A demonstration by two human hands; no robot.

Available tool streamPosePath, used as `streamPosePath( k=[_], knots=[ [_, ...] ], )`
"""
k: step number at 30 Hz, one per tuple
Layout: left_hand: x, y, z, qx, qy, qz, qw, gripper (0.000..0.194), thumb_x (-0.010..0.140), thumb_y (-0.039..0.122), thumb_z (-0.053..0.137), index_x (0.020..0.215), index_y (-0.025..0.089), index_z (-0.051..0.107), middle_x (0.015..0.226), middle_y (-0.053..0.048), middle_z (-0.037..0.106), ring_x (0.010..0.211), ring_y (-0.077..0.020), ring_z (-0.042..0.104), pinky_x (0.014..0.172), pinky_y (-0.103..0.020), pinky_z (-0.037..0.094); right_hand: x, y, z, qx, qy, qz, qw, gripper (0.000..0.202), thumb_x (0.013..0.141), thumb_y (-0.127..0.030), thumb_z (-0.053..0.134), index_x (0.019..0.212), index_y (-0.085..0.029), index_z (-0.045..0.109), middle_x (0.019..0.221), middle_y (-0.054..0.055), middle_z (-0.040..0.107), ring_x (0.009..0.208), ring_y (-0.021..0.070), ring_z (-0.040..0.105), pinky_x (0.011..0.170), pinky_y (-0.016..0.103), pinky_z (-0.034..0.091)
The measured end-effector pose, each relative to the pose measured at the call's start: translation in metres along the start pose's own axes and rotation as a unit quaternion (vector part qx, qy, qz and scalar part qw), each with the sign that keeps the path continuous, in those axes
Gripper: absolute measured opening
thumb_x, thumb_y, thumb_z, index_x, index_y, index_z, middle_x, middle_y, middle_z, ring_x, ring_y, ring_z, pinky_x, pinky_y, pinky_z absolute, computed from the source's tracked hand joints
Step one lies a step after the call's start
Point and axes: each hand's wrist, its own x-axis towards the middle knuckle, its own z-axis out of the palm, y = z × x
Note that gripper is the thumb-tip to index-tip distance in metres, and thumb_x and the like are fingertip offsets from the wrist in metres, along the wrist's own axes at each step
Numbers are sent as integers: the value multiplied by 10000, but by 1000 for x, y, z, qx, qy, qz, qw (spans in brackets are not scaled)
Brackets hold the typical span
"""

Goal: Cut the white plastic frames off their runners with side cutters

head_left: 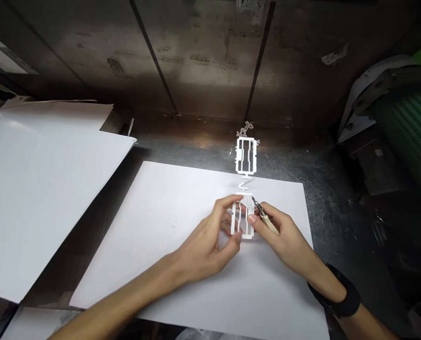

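Two white plastic frames are joined by a short zigzag runner [244, 185]. The nearer frame [233, 219] is gripped at its left side between the thumb and fingers of my left hand [210, 241]. My right hand [283, 236] is closed around a small cutting tool with a pale handle [270, 224], which looks like nippers or a trimming knife. Its dark metal tip lies at the upper right edge of the nearer frame, and my right thumb touches that frame's right side. Beyond them the farther frame [246, 156] extends away from me, held by neither hand.
Under my hands lies a white sheet [153, 208] on a dark metal bench [196, 146]. A stack of large white sheets [54, 179] stands at the left. Small curled plastic scraps [244, 128] lie near the stained metal back wall [203, 61]. A green ribbed conveyor belt [408, 118] is at the right.
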Motion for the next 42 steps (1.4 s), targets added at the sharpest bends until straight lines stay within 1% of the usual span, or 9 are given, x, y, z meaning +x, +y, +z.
streamPosePath(
  k=[4, 9, 14, 17, 21, 26, 28, 33, 42],
  knots=[
    [5, 2, -2, -190, 7, -57, 980, 684, 1130, 442, 674, 1680, 289, 296, 1609, -124, 541, 1454, -249, 564, 1222, -397, 473, -1, -4, 2, 14, -31, 1, 999, 257, 1191, -407, 666, 1022, -215, 645, 942, -27, 577, 884, 182, 537, 811, 286, 430],
    [14, -4, -7, -274, -37, -118, 954, 460, 1134, 490, 642, 1475, 186, 694, 1563, -132, 629, 1439, -310, 608, 1275, -439, 452, -2, -10, 8, 41, -73, -11, 996, 166, 1198, -398, 665, 1252, -245, 701, 1178, 4, 688, 1129, 221, 630, 993, 298, 459],
    [21, 4, -21, -368, 141, -63, 917, 284, 1097, 302, 686, 1339, 163, 739, 1239, -105, 766, 1052, -220, 771, 915, -317, 678, 2, -4, -17, 71, 81, -5, 994, 241, 1179, -426, 696, 1332, -242, 713, 1311, 47, 711, 1082, 215, 611, 951, 305, 455],
    [21, 14, -30, -385, 171, -46, 906, 273, 1130, 364, 599, 1204, 148, 749, 908, -46, 702, 649, -136, 662, 519, -203, 571, 4, 0, -32, 147, 111, 13, 983, 198, 1174, -403, 681, 1182, -210, 719, 1140, 74, 746, 947, 218, 585, 882, 325, 461],
    [19, 23, -33, -397, 163, -54, 902, 690, 1187, 600, 254, 1117, 117, 742, 811, -56, 621, 536, -138, 587, 379, -192, 450, 3, -1, -30, 242, 2, 103, 965, 222, 1172, -379, 653, 1058, -189, 659, 1172, 124, 762, 901, 233, 648, 886, 371, 521],
    [19, 24, -31, -395, 187, -48, 898, 760, 1186, 579, 105, 1075, 128, 706, 768, -46, 578, 529, -145, 570, 384, -193, 441, -3, 4, -7, 220, -243, 223, 918, 348, 1159, -521, 685, 1184, -182, 757, 1278, 134, 737, 1085, 319, 720, 976, 444, 569],
    [20, 23, -30, -399, 187, -47, 896, 764, 1185, 575, 91, 1060, 128, 697, 754, -43, 566, 525, -144, 561, 386, -192, 438, -2, 8, -4, 213, -199, 197, 936, 340, 1156, -543, 698, 1233, -220, 769, 1378, 107, 697, 1174, 319, 700, 1049, 454, 557],
    [17, 21, -26, -418, 164, -43, 892, 768, 1184, 581, 91, 1075, 126, 700, 761, -54, 577, 544, -152, 570, 402, -194, 453, 11, 7, -26, 268, 167, 40, 948, 95, 1082, -295, 729, 1048, -208, 742, 1365, 114, 701, 1084, 268, 694, 978, 388, 591],
    [10, 17, -21, -465, 38, -44, 884, 700, 1169, 654, 259, 1194, 133, 726, 878, -98, 642, 655, -183, 617, 512, -244, 541, 2, -3, -17, 160, 153, 54, 974, 353, 1158, -486, 692, 940, -209, 677, 709, 40, 603, 688, 189, 535, 640, 243, 470]
  ],
)
